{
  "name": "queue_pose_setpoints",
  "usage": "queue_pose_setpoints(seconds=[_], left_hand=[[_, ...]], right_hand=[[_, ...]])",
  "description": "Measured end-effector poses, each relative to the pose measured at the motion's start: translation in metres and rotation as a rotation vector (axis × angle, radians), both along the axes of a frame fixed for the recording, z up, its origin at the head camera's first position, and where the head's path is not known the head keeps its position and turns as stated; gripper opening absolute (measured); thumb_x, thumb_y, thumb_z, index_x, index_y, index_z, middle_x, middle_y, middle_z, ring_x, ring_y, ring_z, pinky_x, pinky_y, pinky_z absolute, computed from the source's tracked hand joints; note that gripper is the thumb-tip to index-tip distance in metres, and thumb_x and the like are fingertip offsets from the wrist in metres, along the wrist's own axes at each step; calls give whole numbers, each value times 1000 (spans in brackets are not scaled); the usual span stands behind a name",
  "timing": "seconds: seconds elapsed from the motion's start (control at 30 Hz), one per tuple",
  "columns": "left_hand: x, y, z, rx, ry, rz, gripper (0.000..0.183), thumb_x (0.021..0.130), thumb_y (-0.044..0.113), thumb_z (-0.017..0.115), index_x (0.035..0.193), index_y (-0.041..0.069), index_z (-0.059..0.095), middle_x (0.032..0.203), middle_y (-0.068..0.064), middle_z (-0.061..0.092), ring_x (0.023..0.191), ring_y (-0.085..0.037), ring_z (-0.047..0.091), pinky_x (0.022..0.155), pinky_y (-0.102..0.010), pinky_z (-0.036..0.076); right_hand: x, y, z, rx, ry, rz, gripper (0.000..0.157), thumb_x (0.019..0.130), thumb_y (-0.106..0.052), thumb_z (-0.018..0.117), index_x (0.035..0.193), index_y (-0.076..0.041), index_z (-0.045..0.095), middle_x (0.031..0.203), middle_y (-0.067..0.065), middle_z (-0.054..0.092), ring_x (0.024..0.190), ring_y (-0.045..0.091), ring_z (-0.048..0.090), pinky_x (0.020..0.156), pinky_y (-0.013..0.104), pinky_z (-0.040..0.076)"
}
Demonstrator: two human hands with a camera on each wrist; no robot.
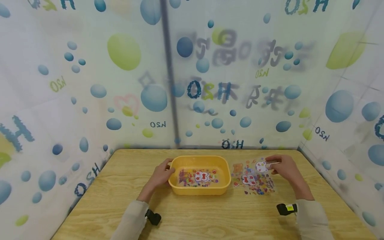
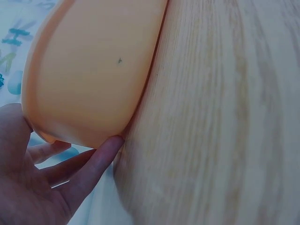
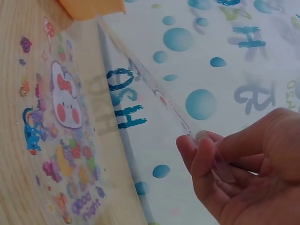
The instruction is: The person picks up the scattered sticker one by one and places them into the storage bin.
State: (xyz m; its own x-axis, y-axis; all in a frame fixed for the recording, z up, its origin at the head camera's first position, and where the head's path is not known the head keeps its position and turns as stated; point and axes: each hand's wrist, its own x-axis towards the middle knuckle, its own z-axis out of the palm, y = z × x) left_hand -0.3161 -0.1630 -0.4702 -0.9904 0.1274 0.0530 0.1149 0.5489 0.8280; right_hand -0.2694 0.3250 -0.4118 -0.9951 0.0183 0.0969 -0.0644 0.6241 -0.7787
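Observation:
My left hand [image 1: 162, 174] grips the left end of a yellow plastic basin [image 1: 199, 191]. In the left wrist view its fingers lie against the basin's outer wall [image 2: 89, 70], close to the tabletop. Inside the basin lies a clear sheet of colourful stickers [image 1: 202, 176] with a white rabbit in a red bow. My right hand [image 1: 283, 166] pinches the edge of another clear sticker sheet [image 1: 262, 166], raised and nearly edge-on in the right wrist view. Below it, a clear sheet [image 3: 65, 98] with a rabbit and many small stickers lies flat on the table.
The wood-grain table [image 1: 192, 213] ends at a curtain [image 1: 210, 116] printed with blue and green drops, which also runs along both sides. The sticker sheets lie just right of the basin. A black wrist camera [image 1: 153, 217] sits below the left hand.

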Motion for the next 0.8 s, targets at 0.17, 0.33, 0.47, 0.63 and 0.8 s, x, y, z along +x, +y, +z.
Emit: queue_pose_setpoints(seconds=[0.17,0.33,0.47,0.63,0.8], left_hand=[[1,-1,0,12,-12,6,49,97,16,56,145,9,53,117,-24,67,89,-28,68,53,-36,62],[0,-1,-2,20,-22,11,48,98,15,57,146,11,53,117,-23,66,88,-26,68,53,-37,62],[-1,-1,-3,14,-25,10,48,98,16,57,146,10,53,118,-23,66,88,-26,68,54,-36,62],[-1,0,-1,0,-19,11,49,98,17,57,146,10,52,120,-23,67,90,-26,68,56,-35,62],[-1,0,0,3,-12,8,49,98,17,57,146,9,52,119,-24,66,89,-27,68,55,-35,62]], right_hand=[[2,3,6,-7,31,-8,35,98,-1,59,129,15,62,129,37,63,70,12,68,67,26,62],[6,1,12,-63,84,15,35,98,1,59,130,14,62,129,36,63,75,5,68,68,25,62],[10,-5,20,-109,116,44,35,98,1,58,131,14,61,129,35,63,82,3,69,69,27,62],[14,-12,30,-122,161,68,35,100,0,58,132,13,61,131,35,62,81,2,67,68,25,62],[12,-24,33,-123,184,66,34,99,0,58,131,12,63,127,34,65,77,4,66,67,23,61]])
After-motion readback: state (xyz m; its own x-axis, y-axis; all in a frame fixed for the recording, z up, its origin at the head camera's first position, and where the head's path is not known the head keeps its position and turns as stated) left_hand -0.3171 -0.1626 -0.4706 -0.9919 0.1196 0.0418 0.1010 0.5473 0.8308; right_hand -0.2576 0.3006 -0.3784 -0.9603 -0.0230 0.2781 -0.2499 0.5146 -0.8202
